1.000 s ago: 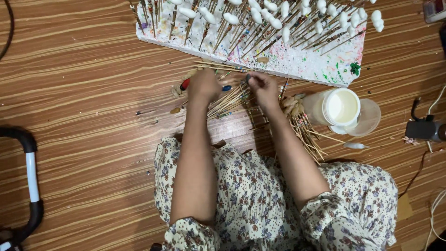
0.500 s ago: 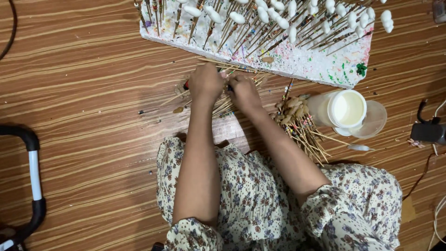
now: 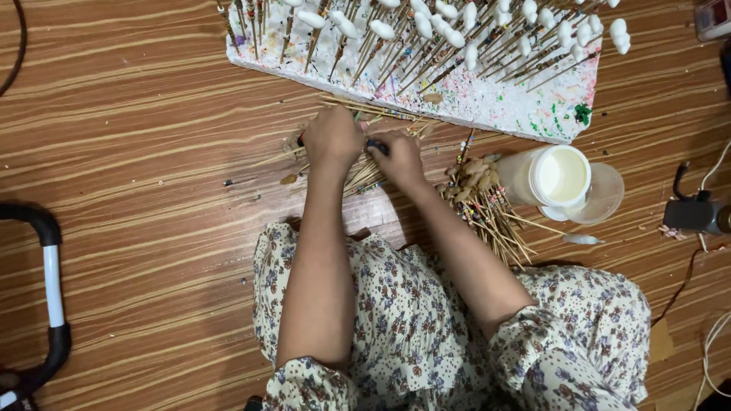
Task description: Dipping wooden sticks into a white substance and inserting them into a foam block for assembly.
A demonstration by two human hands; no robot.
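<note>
My left hand (image 3: 332, 138) and my right hand (image 3: 397, 157) are side by side on a loose pile of thin wooden sticks (image 3: 358, 171) on the floor. Both hands are curled over the sticks, and a small dark thing shows between them at the right hand's fingers. Just beyond them lies a white paint-flecked foam board (image 3: 487, 103) with several sticks stuck in it, each tipped with a white oval piece (image 3: 382, 29). What the fingers grip is hidden under the hands.
A second bundle of sticks with tan tips (image 3: 480, 198) lies right of my hands. Beside it stand a white tub of liquid (image 3: 560, 175) and a clear cup (image 3: 605, 194). A black charger with cables (image 3: 693, 213) is at far right, a black-and-white handle (image 3: 46, 289) at left.
My hands have drawn closer together over the stick pile. The view has shifted, so the board sits higher in the frame.
</note>
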